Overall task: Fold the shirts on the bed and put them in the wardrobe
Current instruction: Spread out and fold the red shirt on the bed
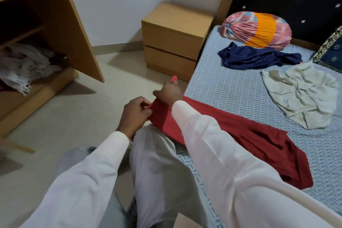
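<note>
Fingers of the left hand were seen curled and pinching a bunched edge of the red shirt. Those of the right hand were turned away from the camera and closed into the same cloth, so their exact lie could not be made out. The bed, covered in a blue patterned sheet, was cut off at the right and lower edges. Its near corner was hidden behind the white sleeves and a pale trouser leg. The wardrobe was cut off at the left, its upper shelf was lost in shadow, and a heap of pale cloth on a lower shelf was too blurred to be identified. The red shirt was spread across the near edge of the bed. Its far part lay flat on the sheet, and its gathered end was lifted off the mattress into both hands, just beyond the knee. A cream shirt was left crumpled further up the bed, well apart from the hands. A navy shirt was bundled beyond it, against a pink and orange bolster. A small red tip was visible above the right hand, but whether it was cloth could not be told.
</note>
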